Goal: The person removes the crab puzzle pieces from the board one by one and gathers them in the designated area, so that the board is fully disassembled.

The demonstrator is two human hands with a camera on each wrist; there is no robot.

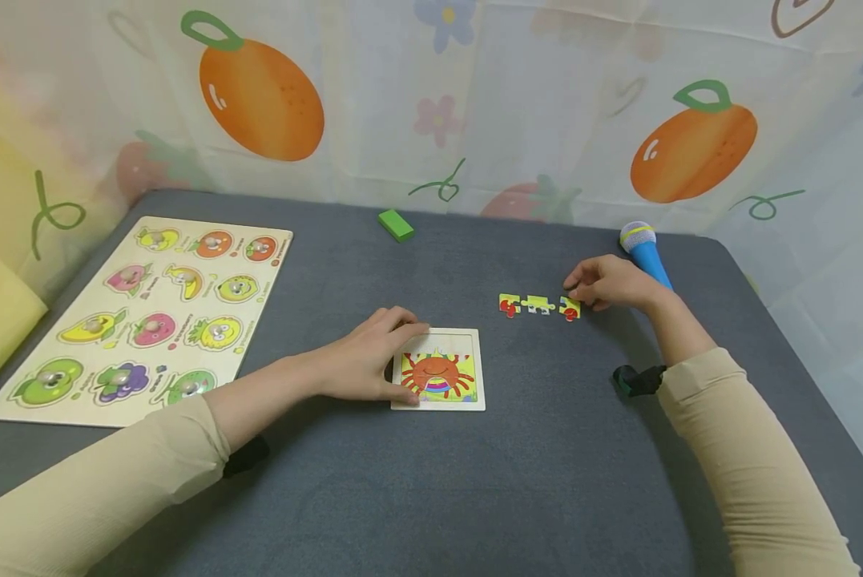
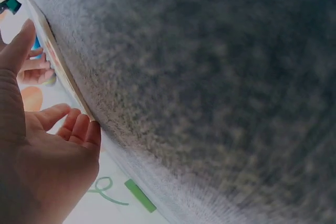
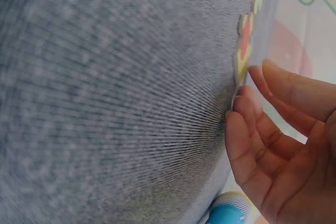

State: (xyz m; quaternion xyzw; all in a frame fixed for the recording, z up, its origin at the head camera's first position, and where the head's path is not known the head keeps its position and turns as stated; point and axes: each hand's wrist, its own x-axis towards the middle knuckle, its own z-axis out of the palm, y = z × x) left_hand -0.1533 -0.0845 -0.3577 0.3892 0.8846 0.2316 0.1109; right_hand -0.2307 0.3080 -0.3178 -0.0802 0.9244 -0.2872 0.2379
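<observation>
A small wooden puzzle tray lies on the table with a partly filled crab picture. My left hand holds the tray by its left side, thumb on the near left corner and fingers along the far left edge. To the right, three loose puzzle pieces lie in a row: a left piece, a middle piece and a right piece with red on it. My right hand is at the right piece, fingers loosely bent and fingertips right at its edge.
A large wooden fruit peg board lies at the left. Near the back edge is a green block. A toy microphone with a blue handle lies behind my right wrist. A fruit-printed curtain hangs behind the grey table.
</observation>
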